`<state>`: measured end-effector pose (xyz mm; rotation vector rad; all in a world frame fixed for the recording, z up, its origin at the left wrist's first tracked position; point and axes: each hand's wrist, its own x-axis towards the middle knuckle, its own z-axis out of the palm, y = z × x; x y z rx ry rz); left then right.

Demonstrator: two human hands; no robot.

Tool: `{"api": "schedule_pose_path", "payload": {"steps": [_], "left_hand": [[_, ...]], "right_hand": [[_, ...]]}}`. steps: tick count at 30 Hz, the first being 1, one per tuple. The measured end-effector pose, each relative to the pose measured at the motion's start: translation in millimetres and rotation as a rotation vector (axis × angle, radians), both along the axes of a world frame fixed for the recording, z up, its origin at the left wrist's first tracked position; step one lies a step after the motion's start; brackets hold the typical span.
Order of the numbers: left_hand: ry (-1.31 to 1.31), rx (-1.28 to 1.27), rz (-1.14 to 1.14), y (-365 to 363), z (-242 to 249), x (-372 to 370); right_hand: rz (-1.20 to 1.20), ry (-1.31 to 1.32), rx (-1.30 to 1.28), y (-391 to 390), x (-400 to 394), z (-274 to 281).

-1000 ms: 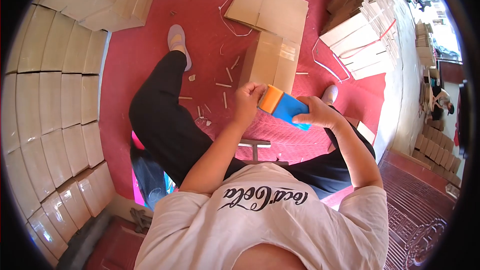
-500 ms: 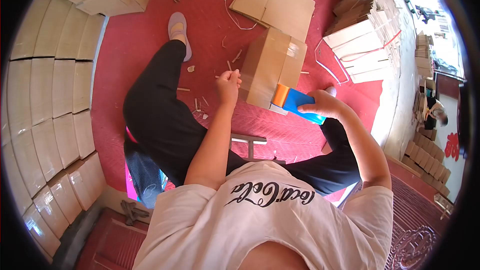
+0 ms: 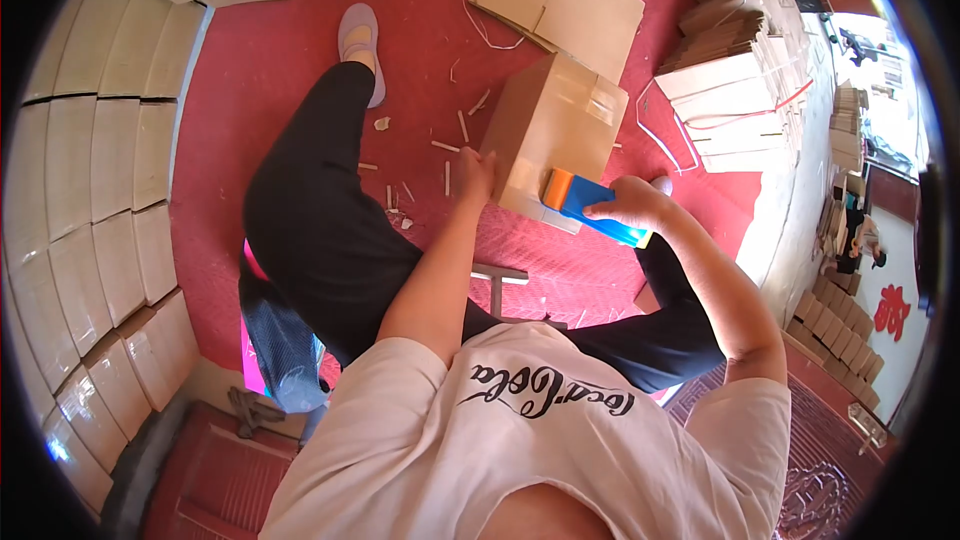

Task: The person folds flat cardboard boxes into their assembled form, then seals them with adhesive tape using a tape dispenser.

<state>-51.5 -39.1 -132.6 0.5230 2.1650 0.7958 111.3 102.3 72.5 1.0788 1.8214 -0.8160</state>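
A brown cardboard box (image 3: 545, 130) stands on the red floor covering in front of me, with shiny clear tape on it. Against its left side rests my left hand (image 3: 476, 177), fingers closed at the lower edge and partly hidden. My right hand (image 3: 637, 205) is wrapped around a blue tape dispenser (image 3: 590, 208) with an orange front end. That front end touches the near right part of the box.
Flattened cardboard (image 3: 560, 2) lies beyond the box. Stacks of packed boxes (image 3: 90, 190) line the left side. Bundled flat cartons (image 3: 735, 90) stand at right, with loose white straps around. Scraps (image 3: 382, 124) litter the floor. Another person (image 3: 866, 240) is far right.
My left hand has moved from beside the box onto its left side. The right hand still holds the tape dispenser against the box. The view has shifted slightly.
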Motion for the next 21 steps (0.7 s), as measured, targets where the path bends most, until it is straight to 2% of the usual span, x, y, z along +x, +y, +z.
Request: {"api": "schedule_pose_path", "payload": {"steps": [3, 4, 6, 10, 13, 16, 18, 19, 21], "left_hand": [[0.014, -0.084, 0.076, 4, -58, -7], [0.01, -0.087, 0.075, 8, -36, -13], [-0.035, 0.066, 0.025, 18, 1, -26], [-0.046, 0.172, -0.14, 47, -7, -8], [-0.164, 0.046, -0.182, 56, -28, -6], [-0.19, 0.096, -0.131, 54, -53, -5], [0.028, -0.071, -0.061, 47, -60, -7], [0.029, -0.068, -0.071, 46, -42, -7], [0.077, 0.036, 0.167, 33, 0, -8]], "right_hand": [[0.099, -0.054, 0.079, -3, -10, 11], [0.098, -0.059, 0.076, -3, -8, 10], [0.017, 0.037, 0.026, -1, -3, 7], [0.037, 0.048, 0.04, 2, -2, 6], [0.019, 0.051, 0.012, 5, 1, 3], [-0.013, 0.028, -0.006, 5, -1, 5], [-0.006, 0.058, -0.025, 6, 0, 5], [-0.017, 0.059, -0.022, 8, -1, 5], [0.075, -0.004, -0.018, 7, -4, 4]]}}
